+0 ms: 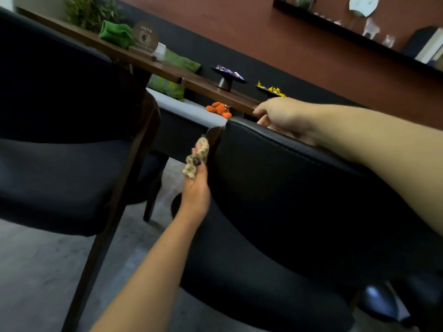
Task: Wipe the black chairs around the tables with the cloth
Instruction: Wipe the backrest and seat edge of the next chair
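Pinching cloth (196, 159) in left hand (195, 190), right hand (280, 116) gripping black chair (299, 188) backrest

This looks like a café or lounge. Black chairs (299, 188) stand at a long wooden table (215, 89); on the table sit a stand of wrapped sweets (229, 74) and a small sign (145, 38). Behind the table runs a cushioned bench (189, 111), and above it a wall shelf (354, 35) holds ornaments.

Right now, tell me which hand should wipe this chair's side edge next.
Left. The left hand already grips the cloth against the near black chair at its side edge. The right hand holds the backrest's top, steadying it, without a cloth.
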### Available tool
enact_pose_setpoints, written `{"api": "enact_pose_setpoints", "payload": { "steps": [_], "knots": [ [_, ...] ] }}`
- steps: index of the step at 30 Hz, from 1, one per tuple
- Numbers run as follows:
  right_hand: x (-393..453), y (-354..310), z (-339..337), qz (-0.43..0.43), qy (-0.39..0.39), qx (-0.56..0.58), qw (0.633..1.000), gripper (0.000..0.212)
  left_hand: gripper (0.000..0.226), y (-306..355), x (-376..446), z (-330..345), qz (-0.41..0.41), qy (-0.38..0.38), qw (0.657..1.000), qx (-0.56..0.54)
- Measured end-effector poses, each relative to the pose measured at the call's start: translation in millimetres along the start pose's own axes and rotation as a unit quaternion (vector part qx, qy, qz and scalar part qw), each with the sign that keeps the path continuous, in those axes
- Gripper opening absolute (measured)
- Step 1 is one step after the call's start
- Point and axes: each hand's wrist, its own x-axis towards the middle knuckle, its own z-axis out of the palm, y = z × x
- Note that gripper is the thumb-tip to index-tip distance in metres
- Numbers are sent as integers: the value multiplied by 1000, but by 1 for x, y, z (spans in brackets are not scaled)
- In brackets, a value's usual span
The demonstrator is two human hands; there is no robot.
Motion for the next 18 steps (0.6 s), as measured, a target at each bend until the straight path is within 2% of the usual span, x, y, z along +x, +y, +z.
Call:
{"api": "enact_pose_setpoints", "payload": {
  "steps": [2,5,7,10,13,18],
  "knots": [
    [1,0,1,-2,7,-15,1000,41,52,2,-8,14,-1,-4,1000,-9],
    [0,-1,3,-50,9,18,999,38,30,7,-21,23,12,6,998,-59],
    [-3,-2,5,-67,2,24,997,34,24,14,-29,25,4,12,997,-80],
    [-4,-4,4,-56,5,-3,998,38,45,20,-47,31,11,17,994,-104],
    [-6,-3,4,-48,4,-3,999,44,68,28,-71,44,62,19,996,-68],
    [-6,-3,3,-48,-12,13,999,45,60,33,-116,71,195,24,980,-21]
  ]
}}
